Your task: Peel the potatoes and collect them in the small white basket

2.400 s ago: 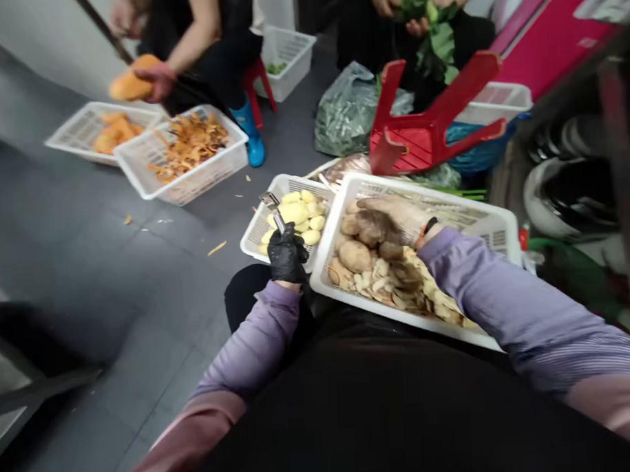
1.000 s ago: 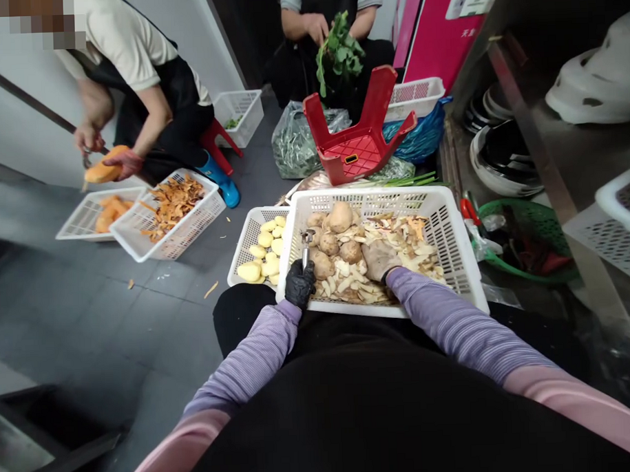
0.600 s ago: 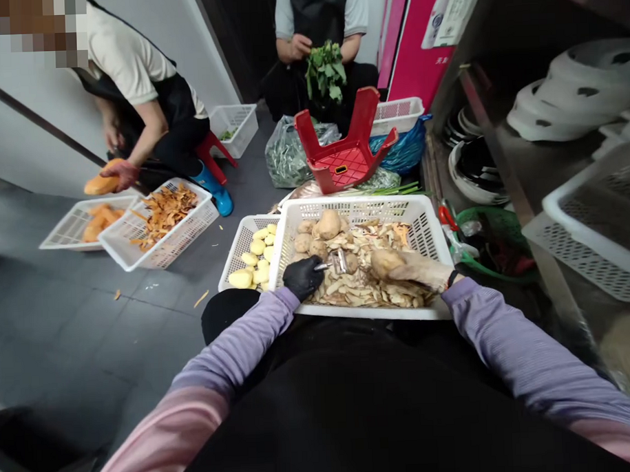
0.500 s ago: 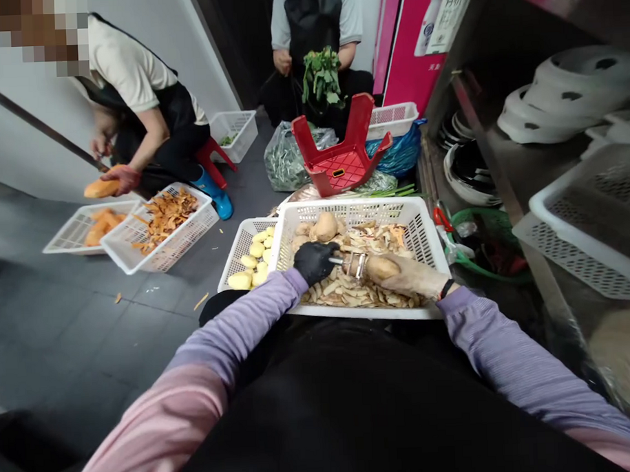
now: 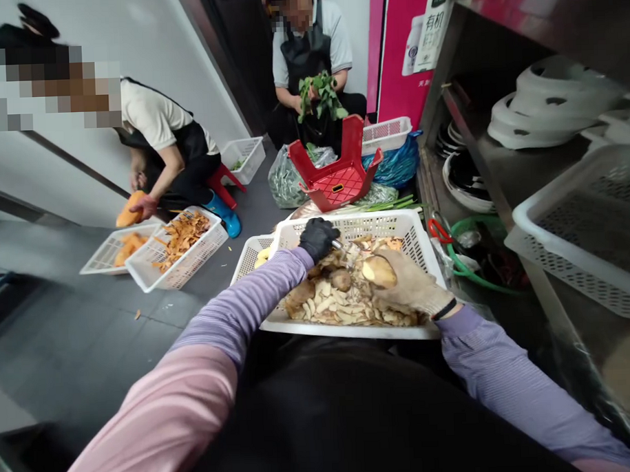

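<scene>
My left hand [image 5: 319,239], in a black glove, is closed around the handle of a peeler [image 5: 341,246], whose head is blurred above the basket. In a pale work glove, my right hand [image 5: 412,284] grips a potato [image 5: 379,271] with a strip of yellow flesh bared and brown skin around it. Both hands are over a white plastic basket [image 5: 349,328] on my lap. Potato peelings [image 5: 330,304] cover its bottom, and unpeeled potatoes [image 5: 340,280] lie among them. Peeler and potato are apart.
Behind my left forearm stands another white basket [image 5: 246,259] with peeled potatoes [image 5: 262,255]. An upturned red stool [image 5: 339,183] is ahead. Two co-workers sit beyond, one with an orange vegetable [image 5: 131,209], one with leafy greens [image 5: 320,97]. To the right are a metal shelf [image 5: 521,208] and a green basket [image 5: 482,278].
My left hand has moved up and away with the peeler, off the potato. The potato has turned in my right hand, showing a peeled patch. The view has shifted slightly.
</scene>
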`<state>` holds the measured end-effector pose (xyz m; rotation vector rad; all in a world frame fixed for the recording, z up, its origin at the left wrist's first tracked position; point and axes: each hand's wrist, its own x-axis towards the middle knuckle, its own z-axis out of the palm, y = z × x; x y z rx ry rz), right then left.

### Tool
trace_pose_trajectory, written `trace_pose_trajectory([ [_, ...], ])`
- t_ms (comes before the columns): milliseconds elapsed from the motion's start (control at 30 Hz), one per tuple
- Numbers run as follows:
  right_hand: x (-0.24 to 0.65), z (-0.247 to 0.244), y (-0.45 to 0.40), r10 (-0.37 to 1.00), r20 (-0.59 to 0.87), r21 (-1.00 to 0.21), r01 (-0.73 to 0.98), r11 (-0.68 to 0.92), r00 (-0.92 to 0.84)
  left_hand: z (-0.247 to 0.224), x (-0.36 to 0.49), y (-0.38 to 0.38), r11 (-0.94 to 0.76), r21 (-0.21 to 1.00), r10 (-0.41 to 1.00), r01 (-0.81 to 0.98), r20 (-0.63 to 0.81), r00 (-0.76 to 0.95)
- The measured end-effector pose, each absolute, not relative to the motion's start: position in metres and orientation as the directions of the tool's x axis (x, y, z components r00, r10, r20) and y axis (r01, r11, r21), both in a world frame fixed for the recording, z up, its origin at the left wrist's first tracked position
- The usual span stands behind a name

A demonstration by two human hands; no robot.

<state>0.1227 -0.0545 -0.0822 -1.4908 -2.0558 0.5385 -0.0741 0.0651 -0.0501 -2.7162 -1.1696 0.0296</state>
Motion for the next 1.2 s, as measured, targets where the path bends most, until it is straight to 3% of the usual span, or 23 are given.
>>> trace_pose_trajectory([
  [100,0.122,-0.085,-0.051,0.936,0.251,-0.506,0.79,0.346,-0.248,-0.044,-0.057,0.069,-0.818,-0.153,0.553,0.554,0.054,0.831],
  [267,0.12,-0.083,-0.056,0.898,0.329,-0.463,0.779,0.422,-0.291,-0.036,-0.049,0.093,-0.688,-0.195,0.71,0.699,0.013,0.704],
  [367,0.119,-0.082,-0.057,0.902,0.345,-0.474,0.781,0.406,-0.26,-0.037,-0.051,0.102,-0.804,-0.16,0.575,0.572,0.038,0.818],
  [433,0.119,-0.082,-0.057,0.895,0.363,-0.517,0.743,0.426,-0.261,-0.039,-0.053,0.103,-0.817,-0.148,0.562,0.558,0.014,0.827],
  [500,0.12,-0.083,-0.057,0.891,0.386,-0.586,0.683,0.436,-0.238,-0.041,-0.055,0.102,-0.764,-0.147,0.637,0.628,-0.019,0.771],
  [667,0.124,-0.08,-0.059,0.948,0.291,-0.764,0.564,0.313,-0.132,-0.042,-0.056,0.095,-0.77,-0.037,0.629,0.638,0.126,0.767],
  [733,0.126,-0.076,-0.061,0.959,0.258,-0.825,0.489,0.282,-0.118,-0.043,-0.058,0.093,-0.75,-0.028,0.654,0.661,0.117,0.747],
  [867,0.125,-0.072,-0.062,0.969,0.232,-0.885,0.397,0.245,-0.081,-0.037,-0.059,0.082,-0.653,-0.028,0.746,0.757,0.149,0.649],
  [1000,0.119,-0.078,-0.059,0.997,0.075,-0.97,0.233,0.072,0.005,-0.034,-0.052,0.061,-0.689,-0.059,0.68,0.722,0.291,0.673],
  [1133,0.116,-0.082,-0.059,0.999,-0.022,-1.0,0.02,-0.022,0.025,-0.039,-0.057,0.052,-0.551,-0.08,0.812,0.831,0.18,0.556],
  [1200,0.117,-0.08,-0.06,1.0,-0.011,-0.997,-0.077,-0.013,-0.018,-0.039,-0.062,0.053,-0.527,-0.066,0.825,0.847,0.2,0.529],
])
